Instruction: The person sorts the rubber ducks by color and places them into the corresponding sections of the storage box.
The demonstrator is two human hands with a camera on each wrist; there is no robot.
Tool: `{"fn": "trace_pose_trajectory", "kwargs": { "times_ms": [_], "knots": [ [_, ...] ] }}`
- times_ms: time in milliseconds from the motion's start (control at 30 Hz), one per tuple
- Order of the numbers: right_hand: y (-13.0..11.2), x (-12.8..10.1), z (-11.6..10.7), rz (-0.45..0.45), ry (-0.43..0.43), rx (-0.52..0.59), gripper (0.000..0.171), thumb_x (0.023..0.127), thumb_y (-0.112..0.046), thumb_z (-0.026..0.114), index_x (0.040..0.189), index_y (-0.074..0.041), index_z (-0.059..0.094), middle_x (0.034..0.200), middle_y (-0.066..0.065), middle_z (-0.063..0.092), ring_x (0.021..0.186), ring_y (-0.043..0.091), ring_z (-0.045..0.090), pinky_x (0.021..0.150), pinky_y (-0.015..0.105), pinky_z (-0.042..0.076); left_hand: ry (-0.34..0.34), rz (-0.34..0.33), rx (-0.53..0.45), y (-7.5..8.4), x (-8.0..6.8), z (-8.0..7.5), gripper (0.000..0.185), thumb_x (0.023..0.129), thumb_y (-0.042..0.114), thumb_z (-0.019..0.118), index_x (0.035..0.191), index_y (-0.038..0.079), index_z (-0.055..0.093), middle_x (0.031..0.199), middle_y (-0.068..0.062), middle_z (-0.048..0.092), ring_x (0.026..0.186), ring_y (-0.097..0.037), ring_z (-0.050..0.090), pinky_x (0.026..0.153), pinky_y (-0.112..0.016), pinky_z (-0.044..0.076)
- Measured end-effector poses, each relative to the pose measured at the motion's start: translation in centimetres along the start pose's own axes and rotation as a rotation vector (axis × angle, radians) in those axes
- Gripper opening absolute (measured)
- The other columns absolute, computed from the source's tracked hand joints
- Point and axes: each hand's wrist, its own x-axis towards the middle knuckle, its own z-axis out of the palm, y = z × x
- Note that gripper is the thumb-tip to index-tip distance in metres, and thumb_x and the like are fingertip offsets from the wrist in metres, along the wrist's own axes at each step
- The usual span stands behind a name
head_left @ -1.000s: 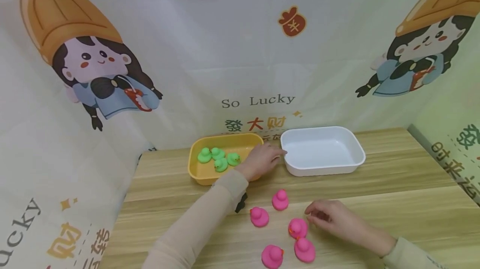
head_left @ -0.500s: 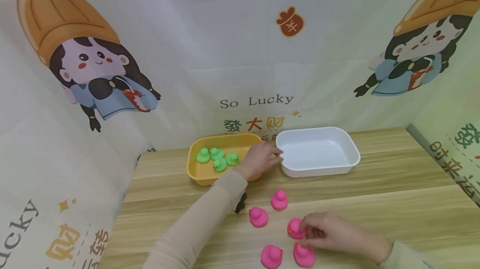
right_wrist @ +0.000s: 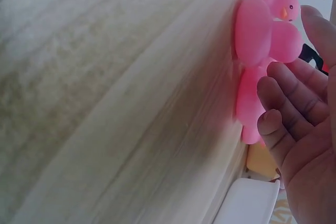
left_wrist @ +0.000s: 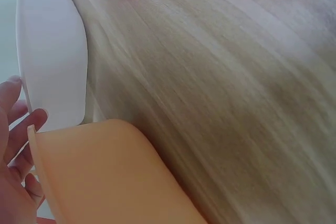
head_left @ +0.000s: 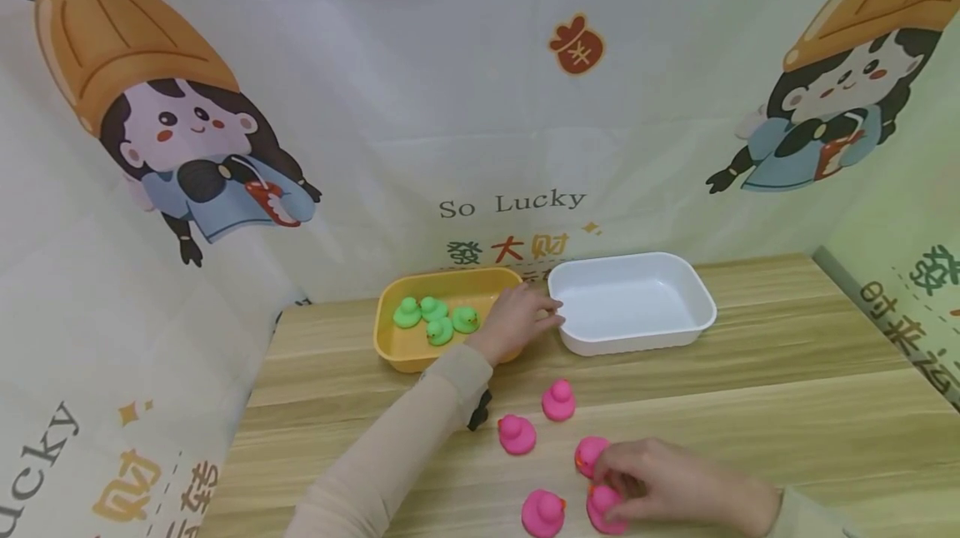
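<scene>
My left hand [head_left: 517, 321] reaches over the right end of a yellow tray [head_left: 408, 363], its fingertips right at the left rim of a white tray [head_left: 637, 309]. In the left wrist view its fingers are relaxed. My right hand [head_left: 660, 484] is over a pink rubber duck [head_left: 597, 513], thumb and fingers spread on either side of it. Another pink duck [head_left: 589, 455] sits just behind, partly covered by the fingers. In the right wrist view the fingers [right_wrist: 294, 103] are extended beside the ducks.
Several green rubber ducks [head_left: 439, 331] sit in the yellow tray. More pink ducks stand on the wooden table: one at the near left [head_left: 543, 513], one further left [head_left: 517, 435] and one behind [head_left: 558, 401]. A printed cloth [head_left: 465, 146] hangs behind the table.
My right hand has moved nearer and left, from beside the pink ducks to over the nearest one on the right. The white tray has slid slightly left toward the yellow one.
</scene>
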Motion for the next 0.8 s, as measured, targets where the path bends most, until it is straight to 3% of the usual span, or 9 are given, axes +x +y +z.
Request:
{"fn": "trace_pose_trajectory", "kwargs": {
  "times_ms": [233,400,633,800],
  "knots": [
    [0.0,-0.2,0.3,0.024,-0.017,-0.021,0.018,0.096,-0.024,0.078,0.11,-0.022,0.067,0.087,-0.016,0.058,0.077,-0.008,0.051,0.066,0.006,0.044,0.018,-0.01,-0.011,-0.1,0.0,0.3,0.036,0.104,0.036,0.065,0.131,0.014,0.074,0.125,0.002,0.075,0.132,-0.028,0.057,0.121,-0.045,0.034],
    [0.1,-0.5,0.3,-0.011,0.028,-0.072,0.017,0.095,-0.018,0.078,0.109,-0.02,0.068,0.092,-0.015,0.061,0.08,-0.007,0.054,0.07,0.006,0.045,0.021,-0.026,-0.039,-0.2,0.2,0.4,0.037,0.104,0.037,0.066,0.131,0.014,0.074,0.125,0.001,0.075,0.131,-0.026,0.058,0.123,-0.044,0.032],
    [0.2,-1.1,-0.6,-0.007,0.03,-0.093,0.018,0.098,-0.018,0.075,0.115,-0.016,0.072,0.1,-0.014,0.066,0.086,-0.005,0.057,0.074,0.01,0.05,0.039,-0.047,-0.076,0.0,0.0,0.3,0.038,0.101,0.036,0.069,0.131,0.013,0.074,0.12,0.002,0.076,0.12,-0.025,0.061,0.109,-0.038,0.045],
    [0.4,-1.6,-1.6,-0.011,0.07,-0.101,0.021,0.096,-0.014,0.076,0.116,-0.017,0.071,0.098,-0.013,0.063,0.083,-0.004,0.055,0.07,0.012,0.05,0.046,-0.038,-0.082,-0.1,0.0,0.3,0.039,0.101,0.036,0.07,0.131,0.012,0.074,0.118,0.001,0.077,0.115,-0.023,0.062,0.107,-0.037,0.047]
  ]
}}
